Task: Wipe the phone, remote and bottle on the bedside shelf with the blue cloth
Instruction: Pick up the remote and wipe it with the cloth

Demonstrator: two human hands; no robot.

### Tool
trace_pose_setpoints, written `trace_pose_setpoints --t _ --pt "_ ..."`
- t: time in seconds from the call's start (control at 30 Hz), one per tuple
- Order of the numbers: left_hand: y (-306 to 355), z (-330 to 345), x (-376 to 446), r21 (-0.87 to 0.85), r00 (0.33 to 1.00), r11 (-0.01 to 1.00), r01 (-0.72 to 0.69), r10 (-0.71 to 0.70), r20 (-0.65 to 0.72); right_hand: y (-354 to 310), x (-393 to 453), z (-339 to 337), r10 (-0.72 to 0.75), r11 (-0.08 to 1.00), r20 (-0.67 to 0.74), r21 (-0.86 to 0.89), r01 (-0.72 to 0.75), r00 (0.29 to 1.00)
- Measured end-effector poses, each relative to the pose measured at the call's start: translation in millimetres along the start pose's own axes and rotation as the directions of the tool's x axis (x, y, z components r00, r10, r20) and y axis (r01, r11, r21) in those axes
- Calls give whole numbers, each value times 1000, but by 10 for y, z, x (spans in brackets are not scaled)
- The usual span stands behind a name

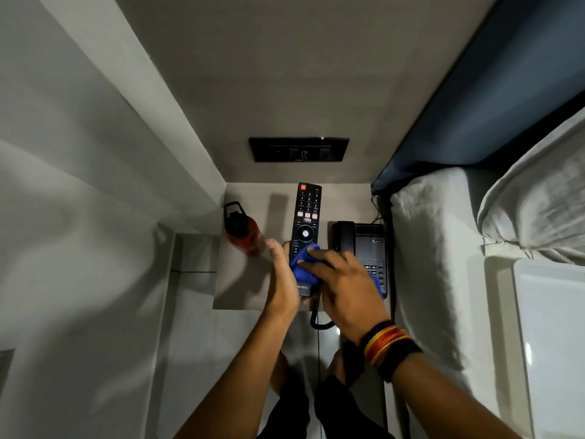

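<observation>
A long black remote (305, 217) is held up over the bedside shelf (240, 280), buttons facing me. My left hand (282, 282) grips its lower end from the left side. My right hand (343, 285) presses the bunched blue cloth (303, 261) against the remote's lower half. A red bottle (245, 231) with a black cap stands at the shelf's left. The black desk phone (364, 245) sits at the right, partly hidden by my right hand; its coiled cord (318, 318) hangs over the shelf's front edge.
A black switch panel (299, 149) is on the wall above the shelf. A bed with white sheets (443, 248) and a blue headboard (474, 106) borders the shelf on the right. A grey wall (95, 185) closes the left side. My feet show on the floor below.
</observation>
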State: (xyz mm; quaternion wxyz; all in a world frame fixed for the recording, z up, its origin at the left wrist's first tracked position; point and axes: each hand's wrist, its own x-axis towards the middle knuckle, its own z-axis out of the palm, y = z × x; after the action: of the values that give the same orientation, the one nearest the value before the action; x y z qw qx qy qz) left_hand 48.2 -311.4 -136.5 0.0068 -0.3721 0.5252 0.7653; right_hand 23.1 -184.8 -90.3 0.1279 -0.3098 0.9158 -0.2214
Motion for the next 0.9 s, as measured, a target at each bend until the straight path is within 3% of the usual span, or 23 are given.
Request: trace_pose_setpoints --t 0.13,0.2,0.33,0.43,0.6,0.73,0.9 --pt "-36 96 -64 26 992 998 -57 54 116 160 272 -196 97 993 -125 86 -86 987" --pt "-18 146 -65 2 987 997 -73 72 146 126 383 -201 96 995 -87 43 -92 992" --pt "-9 132 -33 -45 995 999 -13 17 94 22 247 -103 0 994 57 -109 6 998" --pt "-61 49 -45 4 998 999 -36 35 43 97 115 -133 -78 995 59 -53 82 995" --pt "-23 150 -60 53 997 998 -39 36 69 217 274 -188 36 998 -79 49 -32 996" --pt "13 186 -17 4 1000 1000 11 -11 9 75 74 -16 -25 1000 0 4 25 1000" --pt "9 122 -6 -23 997 997 75 -74 33 151 -200 -12 -106 994 75 42 103 992"
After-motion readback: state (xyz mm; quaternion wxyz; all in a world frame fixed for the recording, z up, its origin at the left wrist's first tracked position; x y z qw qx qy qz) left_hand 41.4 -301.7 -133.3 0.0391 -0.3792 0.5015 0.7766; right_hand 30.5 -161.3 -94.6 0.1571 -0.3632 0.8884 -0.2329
